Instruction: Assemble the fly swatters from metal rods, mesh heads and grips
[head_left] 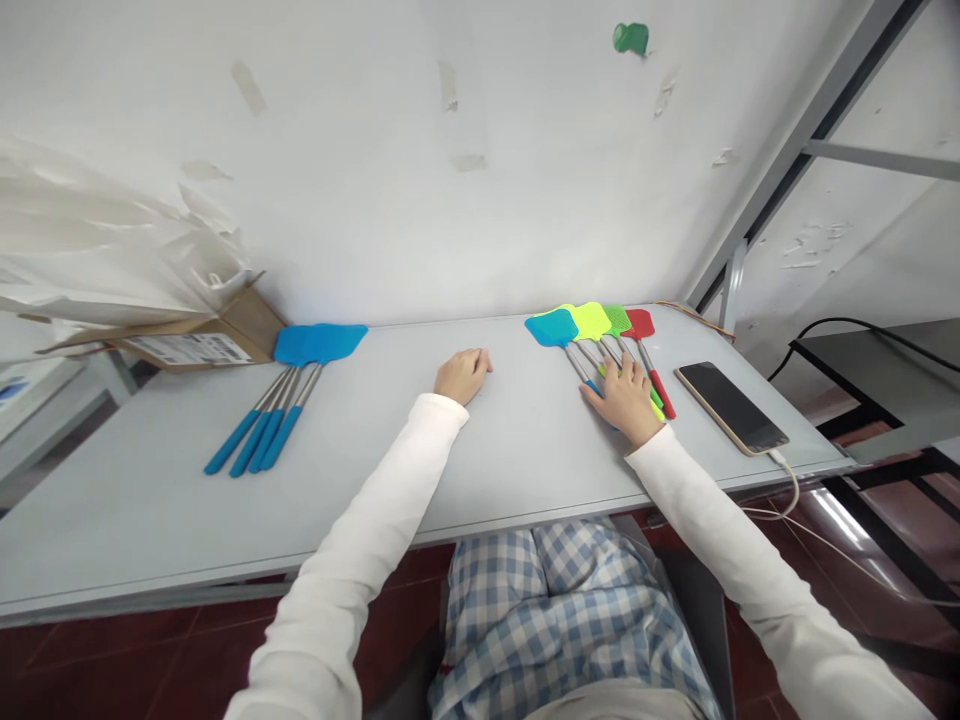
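My right hand (626,400) lies over the handles of a fan of fly swatters, with fingers spread and thumb near the blue handle. This fan has a blue swatter (552,328), a yellow swatter (592,321), a green swatter (617,320) and a red swatter (639,323); their heads point to the wall and part of the handles is hidden under the hand. Resting on the table between the two groups, my left hand (463,376) is curled closed, with nothing seen in it. Several blue fly swatters (319,344) lie overlapped at the left, handles toward me.
A phone (731,408) with a white charging cable (789,475) lies right of the swatters. An opened cardboard box (225,335) with plastic wrap stands at the left back. The grey table (405,480) meets a white wall (420,230); a metal frame (795,150) rises at right.
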